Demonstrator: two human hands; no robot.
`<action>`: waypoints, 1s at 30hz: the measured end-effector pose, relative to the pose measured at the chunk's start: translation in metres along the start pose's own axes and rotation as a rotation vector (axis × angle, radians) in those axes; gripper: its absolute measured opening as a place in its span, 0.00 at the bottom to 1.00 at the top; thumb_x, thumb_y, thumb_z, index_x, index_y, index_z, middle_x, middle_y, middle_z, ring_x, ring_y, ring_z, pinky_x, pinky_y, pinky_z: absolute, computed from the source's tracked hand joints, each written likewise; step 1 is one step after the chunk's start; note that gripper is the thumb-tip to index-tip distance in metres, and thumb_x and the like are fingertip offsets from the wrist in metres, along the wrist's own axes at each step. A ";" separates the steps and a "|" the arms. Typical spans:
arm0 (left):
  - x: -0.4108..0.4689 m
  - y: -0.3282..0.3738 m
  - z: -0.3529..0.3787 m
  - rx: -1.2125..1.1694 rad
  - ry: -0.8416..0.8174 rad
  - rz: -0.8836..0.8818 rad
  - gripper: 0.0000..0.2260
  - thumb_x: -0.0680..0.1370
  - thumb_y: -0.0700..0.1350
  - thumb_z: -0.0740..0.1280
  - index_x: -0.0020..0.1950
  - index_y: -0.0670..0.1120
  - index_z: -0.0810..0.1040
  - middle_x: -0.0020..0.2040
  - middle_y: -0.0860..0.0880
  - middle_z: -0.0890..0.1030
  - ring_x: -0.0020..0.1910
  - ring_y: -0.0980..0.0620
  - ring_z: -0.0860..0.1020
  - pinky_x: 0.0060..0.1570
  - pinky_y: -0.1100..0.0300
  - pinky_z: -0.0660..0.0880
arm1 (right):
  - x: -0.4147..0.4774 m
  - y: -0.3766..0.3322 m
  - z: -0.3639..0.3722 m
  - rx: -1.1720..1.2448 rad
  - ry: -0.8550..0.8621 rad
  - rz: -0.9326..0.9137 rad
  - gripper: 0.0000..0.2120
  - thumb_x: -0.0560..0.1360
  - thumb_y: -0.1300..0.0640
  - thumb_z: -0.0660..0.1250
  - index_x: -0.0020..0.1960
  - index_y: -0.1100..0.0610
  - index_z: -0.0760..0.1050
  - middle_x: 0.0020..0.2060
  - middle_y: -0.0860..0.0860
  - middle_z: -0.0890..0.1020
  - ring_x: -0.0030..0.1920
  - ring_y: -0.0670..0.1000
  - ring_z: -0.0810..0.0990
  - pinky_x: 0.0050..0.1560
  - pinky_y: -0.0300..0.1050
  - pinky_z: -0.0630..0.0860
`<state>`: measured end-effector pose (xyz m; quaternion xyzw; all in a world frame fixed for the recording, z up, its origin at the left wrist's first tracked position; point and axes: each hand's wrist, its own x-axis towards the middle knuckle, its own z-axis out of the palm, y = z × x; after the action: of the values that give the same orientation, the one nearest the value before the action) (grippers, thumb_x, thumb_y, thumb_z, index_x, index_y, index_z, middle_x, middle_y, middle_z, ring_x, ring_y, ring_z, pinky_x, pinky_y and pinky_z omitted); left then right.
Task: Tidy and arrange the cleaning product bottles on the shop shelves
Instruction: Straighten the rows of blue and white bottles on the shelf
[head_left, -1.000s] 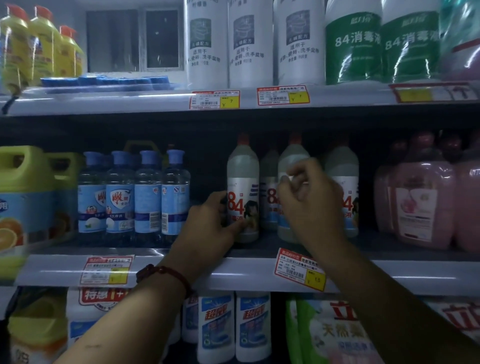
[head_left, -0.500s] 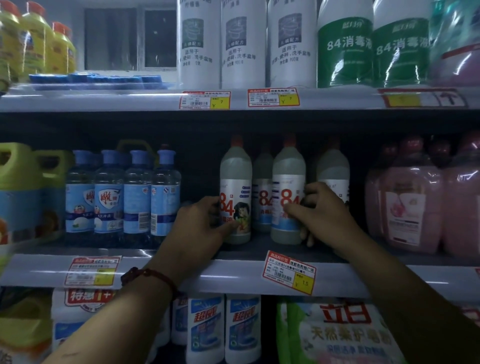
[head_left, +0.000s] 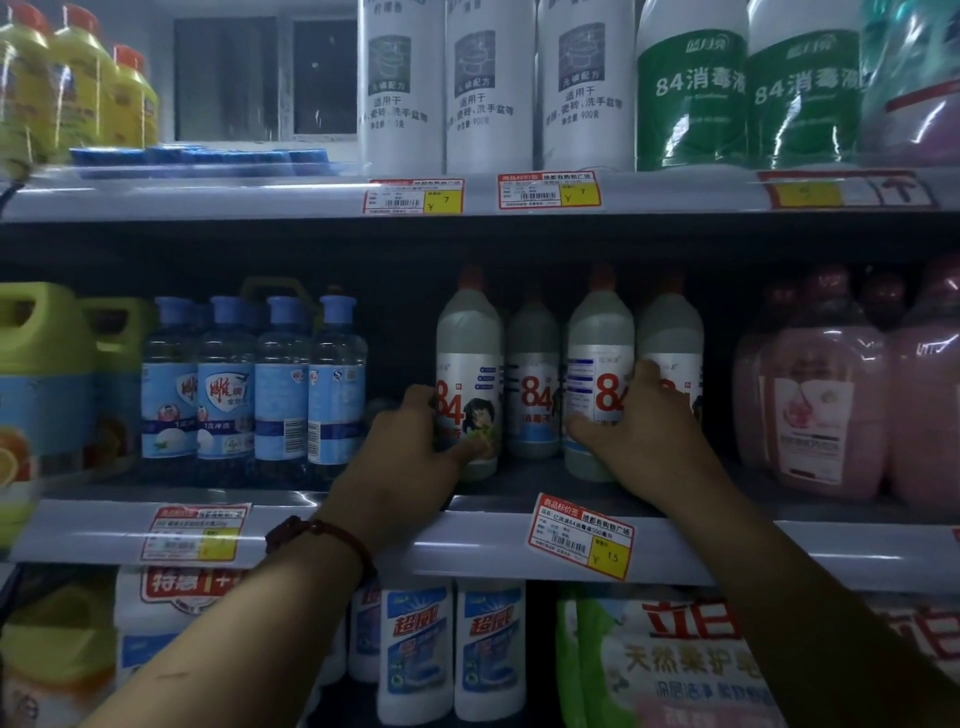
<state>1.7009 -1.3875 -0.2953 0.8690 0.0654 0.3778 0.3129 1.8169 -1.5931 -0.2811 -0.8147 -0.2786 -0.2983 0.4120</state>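
Your left hand (head_left: 410, 447) wraps the left front bleach bottle (head_left: 469, 374), thumb across its label. Your right hand (head_left: 641, 441) grips the next front bottle (head_left: 597, 364). Both stand upright nr the front edge of the mid shelf (head_left: 467, 545).

Both forearms reach forward and up. The left hand (head_left: 415, 447), a dark red cord bracelet (head_left: 322, 535) on its wrist, curls closed; the right hand (head_left: 644, 441) also curls, thumb pointing left.
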 end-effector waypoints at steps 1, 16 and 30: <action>-0.001 -0.001 0.000 0.037 0.024 0.001 0.21 0.78 0.48 0.73 0.67 0.51 0.68 0.54 0.54 0.79 0.51 0.56 0.79 0.52 0.59 0.78 | 0.000 0.001 0.000 -0.002 -0.010 -0.011 0.26 0.71 0.45 0.76 0.56 0.50 0.62 0.48 0.47 0.76 0.45 0.48 0.77 0.46 0.45 0.77; 0.006 0.019 0.004 0.026 -0.038 -0.043 0.27 0.76 0.47 0.76 0.68 0.49 0.66 0.51 0.55 0.78 0.47 0.60 0.78 0.44 0.68 0.74 | 0.007 0.004 0.007 0.046 -0.102 -0.084 0.28 0.74 0.43 0.74 0.66 0.55 0.67 0.58 0.51 0.81 0.51 0.48 0.80 0.46 0.40 0.75; 0.022 0.036 0.050 0.040 0.030 -0.108 0.26 0.77 0.44 0.75 0.72 0.43 0.68 0.66 0.45 0.79 0.63 0.47 0.80 0.61 0.54 0.80 | 0.011 0.008 0.010 0.062 -0.172 -0.090 0.26 0.77 0.46 0.71 0.68 0.56 0.67 0.61 0.52 0.80 0.57 0.50 0.80 0.51 0.41 0.73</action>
<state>1.7466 -1.4336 -0.2865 0.8646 0.1244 0.3719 0.3142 1.8324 -1.5867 -0.2821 -0.8107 -0.3585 -0.2367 0.3977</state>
